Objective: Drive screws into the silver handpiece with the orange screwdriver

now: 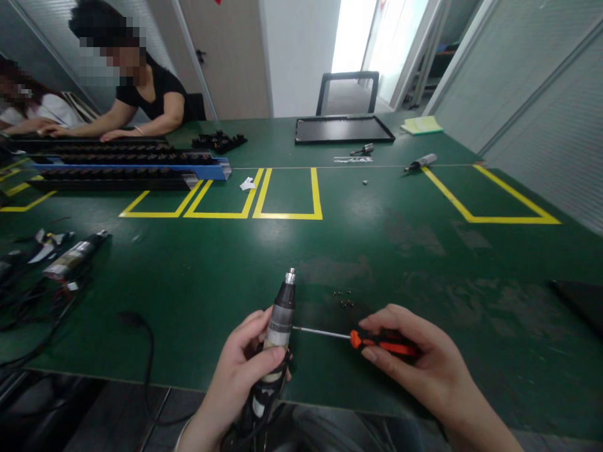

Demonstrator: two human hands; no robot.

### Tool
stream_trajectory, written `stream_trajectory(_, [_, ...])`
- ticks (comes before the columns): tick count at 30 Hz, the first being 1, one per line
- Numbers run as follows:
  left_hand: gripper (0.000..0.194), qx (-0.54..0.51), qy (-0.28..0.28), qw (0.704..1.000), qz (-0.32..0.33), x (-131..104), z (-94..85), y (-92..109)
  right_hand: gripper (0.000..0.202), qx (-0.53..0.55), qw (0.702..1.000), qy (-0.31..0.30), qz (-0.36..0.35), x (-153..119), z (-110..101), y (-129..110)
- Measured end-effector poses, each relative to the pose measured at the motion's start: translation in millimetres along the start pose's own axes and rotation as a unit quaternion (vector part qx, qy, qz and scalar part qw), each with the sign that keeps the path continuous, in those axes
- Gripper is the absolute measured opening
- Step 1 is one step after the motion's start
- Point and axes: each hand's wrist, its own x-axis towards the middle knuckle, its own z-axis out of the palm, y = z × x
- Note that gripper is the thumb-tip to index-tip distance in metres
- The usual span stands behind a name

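My left hand (245,355) is wrapped round an electric screwdriver (281,317), a silver and black cylinder with its metal nose tilted up and away from me. In my right hand (419,358) is a screwdriver (384,343) with an orange and black handle. Its thin shaft points left, and the tip meets or nearly meets the side of the electric screwdriver's body; I cannot tell which. Several small screws (346,303) lie on the green table just beyond the shaft. The lower end of the electric screwdriver is partly hidden by my fingers and a dark cable.
Another electric screwdriver (75,256) lies among cables at left. Long black and blue rails (207,168) lie at the back left, near two people. Farther back are a black tray (343,139), two more tools and a notepad (423,125). Yellow tape (287,216) marks the green table.
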Motion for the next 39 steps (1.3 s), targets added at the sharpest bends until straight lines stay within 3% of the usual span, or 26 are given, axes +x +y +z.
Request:
stream_trajectory(4, [0.04,-0.003,0.001,1.0,-0.002,0.4,-0.8,-1.1,0.024,0.004,1.0,-0.016,-0.026,0.7,0.6,1.9])
stream_trajectory(8, [0.038,-0.005,0.009,1.0,-0.003,-0.2,-0.8,-2.4,0.025,0.034,0.997,-0.059,0.045,1.2,3.3,0.2])
stream_trajectory(12, [0.038,-0.013,0.015,1.0,-0.001,-0.3,1.1,-2.3,0.048,-0.041,0.99,-0.098,0.09,4.7,5.6,-5.1])
stream_trajectory(15, [0.037,-0.008,0.015,1.0,0.004,0.3,2.0,-1.8,0.034,-0.079,0.993,-0.066,0.065,7.9,5.5,-7.6])
stream_trajectory(21, [0.038,-0.009,0.021,1.0,-0.008,0.8,2.9,-1.5,0.008,0.026,0.998,0.014,0.062,4.4,2.6,-3.3])
stream_trajectory(25, [0.037,-0.019,0.048,0.999,-0.003,-0.5,7.6,1.1,0.019,0.045,0.993,0.013,0.106,2.2,1.7,-1.8])
stream_trajectory(30, [0.039,-0.029,0.056,0.998,-0.015,-1.1,12.5,5.0,0.031,0.065,0.988,-0.05,0.131,6.1,1.0,-5.4])
stream_trajectory(33, [0.041,-0.034,0.063,0.997,-0.015,-1.0,12.7,5.6,0.042,0.009,0.989,-0.09,0.121,8.9,1.8,-7.3])
stream_trajectory(35, [0.041,-0.032,0.062,0.998,-0.013,-0.8,12.2,5.3,0.052,-0.05,0.99,-0.081,0.105,9.8,2.8,-8.2])
stream_trajectory(39, [0.039,-0.027,0.054,0.998,-0.01,-0.2,11.0,3.8,0.031,-0.07,0.995,-0.036,0.068,9.4,3.2,-8.9])
